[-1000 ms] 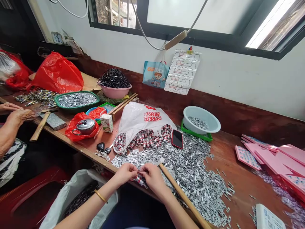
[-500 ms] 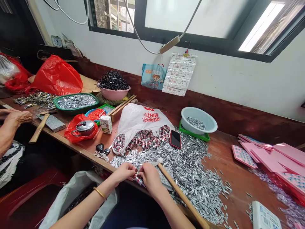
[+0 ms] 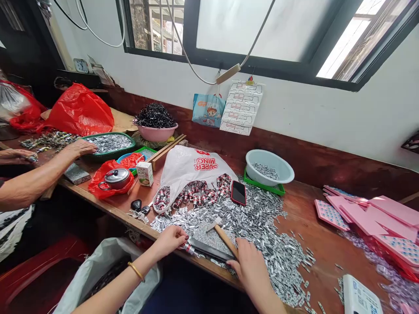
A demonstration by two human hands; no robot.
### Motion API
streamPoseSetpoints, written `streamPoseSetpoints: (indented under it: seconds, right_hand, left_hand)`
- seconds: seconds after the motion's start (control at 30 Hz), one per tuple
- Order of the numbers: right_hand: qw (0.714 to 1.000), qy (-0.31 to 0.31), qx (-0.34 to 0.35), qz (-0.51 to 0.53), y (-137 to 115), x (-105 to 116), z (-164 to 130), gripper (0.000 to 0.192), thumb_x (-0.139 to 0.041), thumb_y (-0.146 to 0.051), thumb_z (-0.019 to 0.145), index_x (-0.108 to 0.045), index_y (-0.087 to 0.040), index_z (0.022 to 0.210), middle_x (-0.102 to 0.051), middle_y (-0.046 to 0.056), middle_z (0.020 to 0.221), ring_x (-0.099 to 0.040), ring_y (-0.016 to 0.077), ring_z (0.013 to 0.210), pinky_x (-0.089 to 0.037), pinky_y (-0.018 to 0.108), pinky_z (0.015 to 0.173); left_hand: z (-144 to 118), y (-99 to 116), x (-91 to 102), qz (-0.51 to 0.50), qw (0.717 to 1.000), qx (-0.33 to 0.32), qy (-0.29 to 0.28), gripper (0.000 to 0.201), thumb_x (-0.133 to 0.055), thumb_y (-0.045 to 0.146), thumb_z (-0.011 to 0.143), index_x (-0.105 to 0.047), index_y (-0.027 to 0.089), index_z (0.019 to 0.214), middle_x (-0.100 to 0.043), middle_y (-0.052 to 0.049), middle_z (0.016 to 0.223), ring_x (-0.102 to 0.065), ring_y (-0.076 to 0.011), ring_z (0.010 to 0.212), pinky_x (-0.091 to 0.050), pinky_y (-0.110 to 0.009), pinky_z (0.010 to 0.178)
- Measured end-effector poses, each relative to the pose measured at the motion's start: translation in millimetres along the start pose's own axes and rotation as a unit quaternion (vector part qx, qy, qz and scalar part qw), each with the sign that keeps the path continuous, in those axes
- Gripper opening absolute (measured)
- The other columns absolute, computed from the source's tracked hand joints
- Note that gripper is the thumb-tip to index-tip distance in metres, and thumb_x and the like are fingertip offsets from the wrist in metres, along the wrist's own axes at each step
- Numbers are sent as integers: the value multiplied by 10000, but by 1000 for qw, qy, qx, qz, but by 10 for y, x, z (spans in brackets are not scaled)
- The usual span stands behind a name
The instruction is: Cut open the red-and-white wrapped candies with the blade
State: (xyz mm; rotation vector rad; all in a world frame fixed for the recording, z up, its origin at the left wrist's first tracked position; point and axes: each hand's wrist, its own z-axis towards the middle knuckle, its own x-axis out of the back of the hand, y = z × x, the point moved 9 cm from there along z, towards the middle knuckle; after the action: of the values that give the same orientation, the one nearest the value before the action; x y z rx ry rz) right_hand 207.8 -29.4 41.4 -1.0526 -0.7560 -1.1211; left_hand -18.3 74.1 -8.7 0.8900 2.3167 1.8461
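One striped piece [image 3: 189,248] — end pinched by left grip [image 3: 171,240] | hammer handle [image 3: 226,240] — inside closed right grip [image 3: 250,265]

Wooden-handled hammer [image 3: 225,239] aslant; red-and-silver cylinder [image 3: 188,248] at table edge [image 3: 214,268].

Small workshop: metal parts [image 3: 281,248] heaped on a wooden bench [image 3: 307,196] beside a hammer [image 3: 226,240]

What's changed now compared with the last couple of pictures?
The right hand has moved right, its fingers now around the hammer. A co-worker's hand has reached right to the green tub. The left hand stays by the red-and-silver piece; the phone and white bag haven't moved.
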Motion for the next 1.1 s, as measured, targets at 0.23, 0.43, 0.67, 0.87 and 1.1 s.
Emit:
streamPoseSetpoints:
  seconds: [0.23, 0.43, 0.67, 0.87, 1.1]
  right_hand:
    - [983, -120, 71, 119, -240, 99, -172, 428, -350, -220, 933, -430, -301, 1346, -652, 49, 889, -624, 187, 719, -475, 257, 620]
    - [972, -147, 137, 125, -566, 170, -195, 509, -346, -214, 934, -310, -322, 1430, -667, 30, 836, -635, 166, 650, -488, 222, 586]
    - [974, -148, 161, 56, -548, 67, -298, 604, -359, -159, 894, -223, -313, 1462, -652, 27, 781, -633, 173, 564, -467, 225, 495]
    - [976, -147, 158, 14, -548, 46, -303, 645, -367, -113, 865, -213, -293, 1465, -646, 20, 765, -626, 177, 514, -432, 236, 445]
    - [980, -121, 153, 44, -616, 151, -220, 644, -388, -121, 863, -223, -292, 1462, -653, 21, 794, -628, 165, 537, -445, 222, 467]
  left_hand:
    - [24, -34, -6, 31, 1000, -6, -3, 217, -559, 376, 590, -571, 160, 601, -544, 38, 487, -507, -134, 497, -349, -223, 498]
    - [38, -100, -29, 37, 999, -6, -3, 168, -541, 317, 591, -572, 152, 590, -538, 38, 483, -490, -123, 476, -336, -216, 484]
    - [39, -146, -36, 37, 999, -5, -3, 143, -531, 277, 606, -588, 147, 594, -541, 36, 479, -482, -119, 480, -315, -209, 479]
    - [38, -136, -47, 22, 1000, -7, -18, 155, -546, 294, 608, -595, 148, 608, -539, 38, 495, -480, -119, 495, -329, -209, 488]
    - [40, -107, -83, -10, 998, -3, -54, 243, -561, 381, 626, -552, 158, 528, -516, 40, 472, -481, -115, 481, -376, -216, 501]
